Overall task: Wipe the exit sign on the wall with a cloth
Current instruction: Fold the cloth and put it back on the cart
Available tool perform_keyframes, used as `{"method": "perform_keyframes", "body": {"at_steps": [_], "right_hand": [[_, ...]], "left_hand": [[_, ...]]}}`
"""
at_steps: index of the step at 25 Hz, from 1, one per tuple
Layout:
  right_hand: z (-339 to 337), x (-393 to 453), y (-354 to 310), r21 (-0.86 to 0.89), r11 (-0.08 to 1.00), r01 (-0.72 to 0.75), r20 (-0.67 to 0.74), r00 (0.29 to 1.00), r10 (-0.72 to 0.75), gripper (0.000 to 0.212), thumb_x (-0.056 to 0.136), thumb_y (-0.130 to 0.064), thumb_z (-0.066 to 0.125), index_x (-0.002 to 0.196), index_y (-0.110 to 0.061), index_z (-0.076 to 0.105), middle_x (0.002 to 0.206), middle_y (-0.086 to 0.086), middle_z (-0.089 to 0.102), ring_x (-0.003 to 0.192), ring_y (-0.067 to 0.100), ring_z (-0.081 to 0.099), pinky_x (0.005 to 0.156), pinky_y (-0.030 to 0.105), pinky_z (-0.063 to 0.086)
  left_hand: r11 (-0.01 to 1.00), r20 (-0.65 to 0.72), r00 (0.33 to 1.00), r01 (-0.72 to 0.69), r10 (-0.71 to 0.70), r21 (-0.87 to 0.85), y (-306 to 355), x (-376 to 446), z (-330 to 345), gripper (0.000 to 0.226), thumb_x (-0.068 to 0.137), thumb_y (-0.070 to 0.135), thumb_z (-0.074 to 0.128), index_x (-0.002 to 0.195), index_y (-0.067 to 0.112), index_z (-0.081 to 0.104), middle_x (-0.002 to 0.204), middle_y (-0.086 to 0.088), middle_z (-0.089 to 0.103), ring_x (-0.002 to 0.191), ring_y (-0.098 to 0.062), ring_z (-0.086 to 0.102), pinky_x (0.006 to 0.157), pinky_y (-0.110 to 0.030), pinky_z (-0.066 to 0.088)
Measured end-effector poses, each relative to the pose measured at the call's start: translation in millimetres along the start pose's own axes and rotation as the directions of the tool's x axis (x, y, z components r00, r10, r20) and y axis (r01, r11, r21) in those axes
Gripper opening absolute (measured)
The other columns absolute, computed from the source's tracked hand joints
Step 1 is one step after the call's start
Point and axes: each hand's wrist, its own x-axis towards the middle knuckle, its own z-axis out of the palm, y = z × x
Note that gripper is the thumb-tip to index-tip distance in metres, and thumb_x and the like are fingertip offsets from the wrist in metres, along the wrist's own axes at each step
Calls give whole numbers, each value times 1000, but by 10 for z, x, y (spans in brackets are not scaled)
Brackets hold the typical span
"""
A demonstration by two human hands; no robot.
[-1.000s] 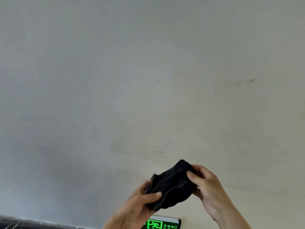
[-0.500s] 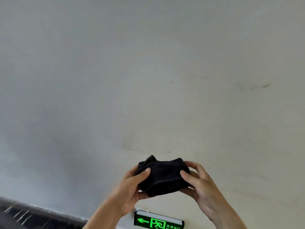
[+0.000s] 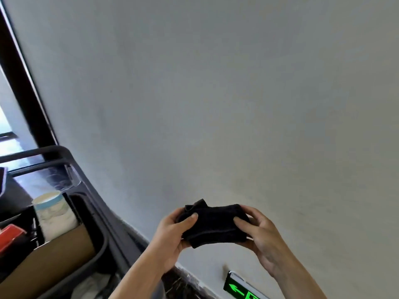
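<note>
A dark cloth (image 3: 212,225) is held bunched between both hands in front of the pale wall (image 3: 216,93): the left hand (image 3: 172,236) is closed on its left end with the thumb laid across the front, and the right hand (image 3: 262,236) is clasped around its right end. The exit sign (image 3: 243,288), lit green with a left-pointing arrow, is mounted low on the wall, below and slightly right of the hands, and is cut off by the bottom edge of the view. It is well apart from the cloth, so no wiping is judged to have begun. Several risks can be foreseen. The sign sits so low that a deep bend or crouch is likely needed, and with only part of it in sight the first stroke could be landed on the wall or on the dark skirting (image 3: 190,281) instead. If the cloth is kept as a thick wad, only a narrow patch may be pressed against the face, and the edges could be missed. Hard pressure might also loosen the fitting. To the near left a grey cart (image 3: 86,195) holding a tub (image 3: 54,210) stands close by, and it could be knocked by an elbow during the reach.
</note>
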Motion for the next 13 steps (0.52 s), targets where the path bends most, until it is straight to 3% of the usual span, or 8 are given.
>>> {"method": "perform_keyframes", "body": {"at_steps": [3, 7, 13], "right_hand": [[511, 232, 138, -47, 999, -20, 96, 995, 24, 23, 90, -4, 67, 104, -21, 71, 93, 4, 77, 83, 18, 74, 60, 28, 59], [1259, 523, 395, -111, 993, -34, 214, 975, 57, 22, 89, -5, 69, 104, -20, 71, 94, 3, 77, 83, 14, 74, 62, 26, 59], [2079, 944, 892, -194, 977, -91, 282, 948, 144, 18, 87, -6, 70, 100, -18, 72, 94, 5, 76, 82, 16, 74, 60, 23, 57]], "left_hand": [[998, -213, 975, -57, 61, 26, 89, -126, -466, 21, 89, 7, 69, 110, 4, 69, 99, -18, 77, 90, -33, 74, 64, -36, 61], [993, -440, 893, -114, 97, -13, 175, -338, -1101, 19, 88, 7, 71, 106, 4, 70, 93, -14, 78, 85, -28, 75, 62, -32, 60], [956, -603, 793, -103, -89, -276, 54, -397, -1835, 24, 90, -6, 62, 112, 1, 65, 96, -18, 77, 80, -28, 76, 60, -34, 60]]}}
